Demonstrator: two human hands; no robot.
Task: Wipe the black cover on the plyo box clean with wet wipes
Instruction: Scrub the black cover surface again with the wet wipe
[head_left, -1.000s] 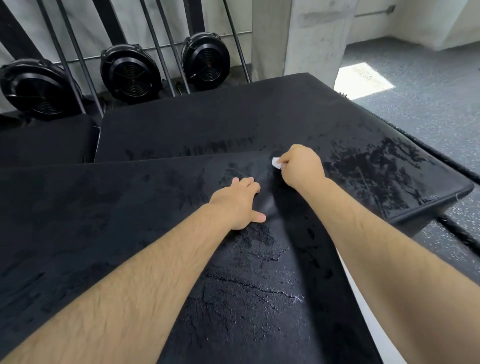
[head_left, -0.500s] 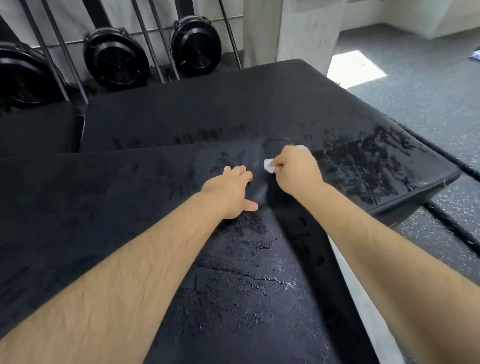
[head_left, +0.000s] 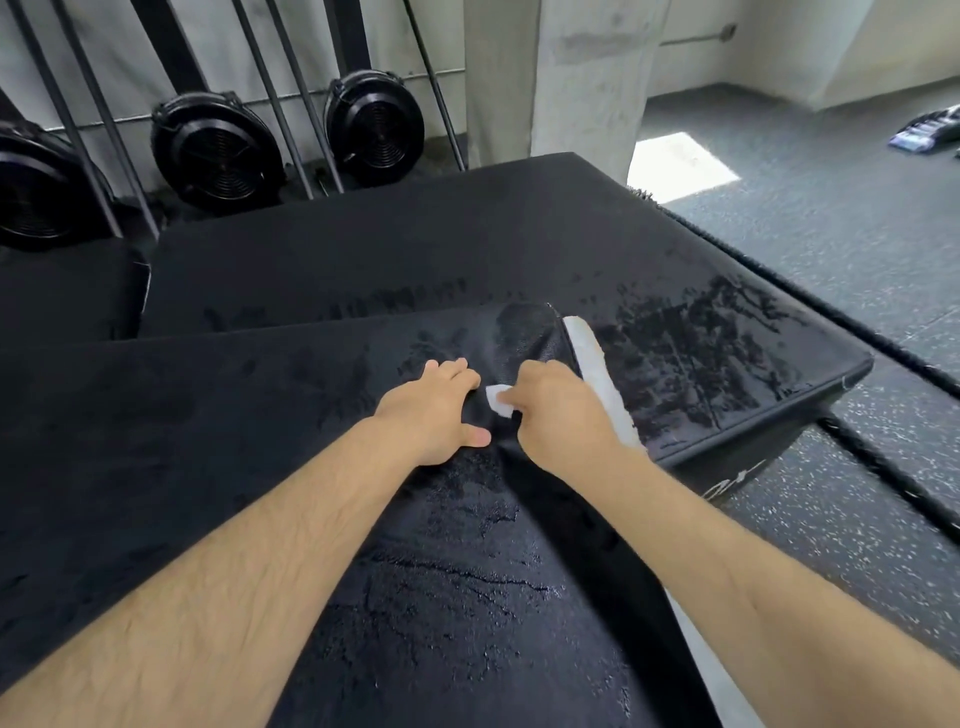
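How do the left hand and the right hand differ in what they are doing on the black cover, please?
The left hand lies flat and open, empty, pressing the black cover; the right hand is closed around a white wet wipe. The left hand's fingers are spread, the right hand's curled. Both rest on the cover, close together.

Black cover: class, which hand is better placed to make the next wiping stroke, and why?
Right. The right hand already pinches the wet wipe against the black cover; the left hand lies flat, apparently bracing it.
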